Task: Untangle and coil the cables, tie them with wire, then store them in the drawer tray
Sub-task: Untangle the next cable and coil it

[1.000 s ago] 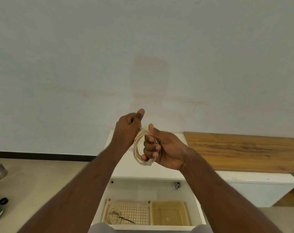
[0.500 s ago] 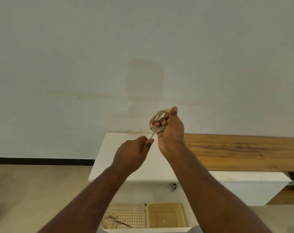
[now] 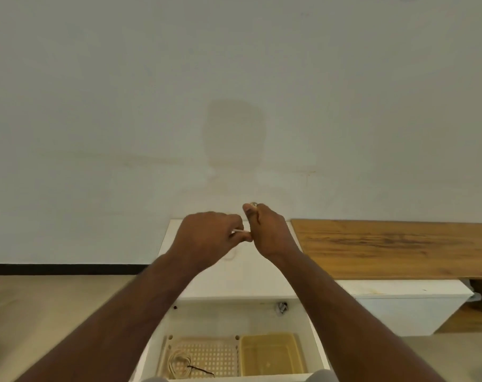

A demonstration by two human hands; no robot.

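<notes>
Right hand [image 3: 270, 232] lowered since half a second ago, coil now hidden in its closed grip above the counter [image 3: 234, 274] back edge; left hand [image 3: 206, 238] pinching the pale cable [image 3: 240, 231] end; judged light, limp, best held across the loops.

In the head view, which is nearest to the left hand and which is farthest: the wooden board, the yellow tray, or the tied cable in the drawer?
From the left hand:
1. Wooden board, to the right on the cabinet top.
2. Yellow tray, below in the open drawer, right side.
3. Tied cable, below in the drawer, on the perforated tray.
Two and three are nearly too close to call.
</notes>
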